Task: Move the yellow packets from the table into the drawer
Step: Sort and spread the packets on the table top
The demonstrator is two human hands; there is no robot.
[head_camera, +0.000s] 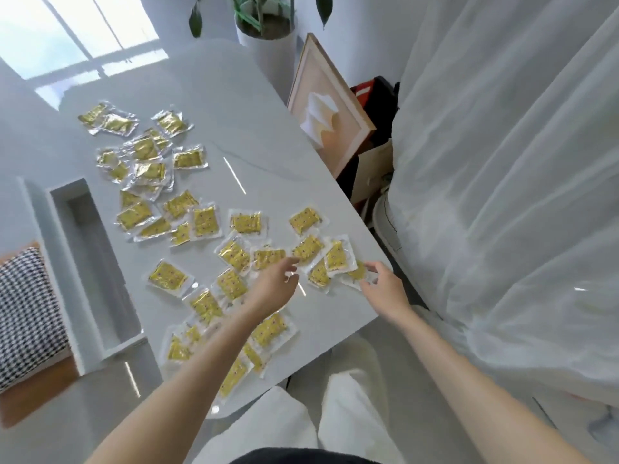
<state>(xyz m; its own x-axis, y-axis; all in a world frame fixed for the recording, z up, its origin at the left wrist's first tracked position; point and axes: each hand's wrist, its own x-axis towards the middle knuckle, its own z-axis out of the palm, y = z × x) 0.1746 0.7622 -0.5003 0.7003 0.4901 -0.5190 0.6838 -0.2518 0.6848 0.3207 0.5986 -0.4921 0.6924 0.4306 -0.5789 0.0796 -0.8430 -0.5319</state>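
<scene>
Several yellow packets in clear wrappers lie scattered over the white marble table. A cluster of them sits near the table's right edge. My left hand hovers open over the packets at the centre, its fingers spread towards one packet. My right hand reaches at the right edge, thumb and fingers touching a packet there, without a closed grip. An open drawer-like white compartment lies left of the table.
A framed picture leans beyond the table's right edge, with a potted plant behind it. Sheer white curtains hang at the right. A checkered cushion sits at the far left.
</scene>
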